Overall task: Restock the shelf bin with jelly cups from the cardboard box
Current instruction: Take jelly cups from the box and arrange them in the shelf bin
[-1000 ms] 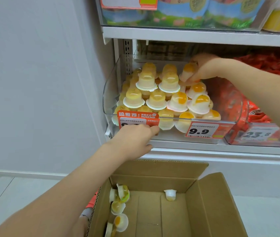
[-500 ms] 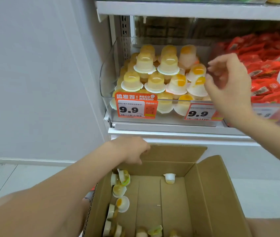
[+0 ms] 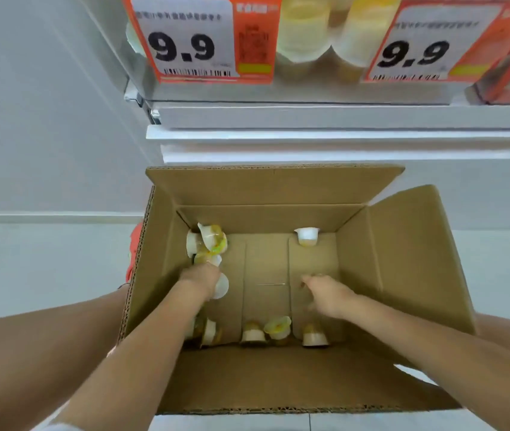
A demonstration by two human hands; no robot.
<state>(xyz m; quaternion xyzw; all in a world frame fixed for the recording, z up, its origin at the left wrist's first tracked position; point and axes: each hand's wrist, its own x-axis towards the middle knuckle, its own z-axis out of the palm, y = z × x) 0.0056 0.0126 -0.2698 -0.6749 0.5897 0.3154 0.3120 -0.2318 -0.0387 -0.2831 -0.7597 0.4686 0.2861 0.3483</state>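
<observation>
The open cardboard box (image 3: 403,275) stands on the floor under the shelf, and both my hands are down inside it. My left hand (image 3: 199,279) is by the left wall, its fingers curled over a jelly cup (image 3: 222,286) whose white lid shows beside the knuckles. My right hand (image 3: 325,292) hovers over the box floor at the right, fingers apart, holding nothing. Loose jelly cups lie in the back left corner (image 3: 208,241), at the back right (image 3: 307,236) and along the front wall (image 3: 252,334). The clear shelf bin (image 3: 303,85) with stacked yellow cups is at the top.
Two orange 9.9 price tags (image 3: 191,38) (image 3: 418,48) hang on the bin's front. The white shelf ledge (image 3: 309,135) juts out above the box's back flap. A red object (image 3: 133,253) sits against the box's left side. White wall and floor tiles surround the box.
Both hands have dropped from the shelf bin into the box, the left onto a cup by the left wall. My view has tilted down, so only the bin's front edge shows.
</observation>
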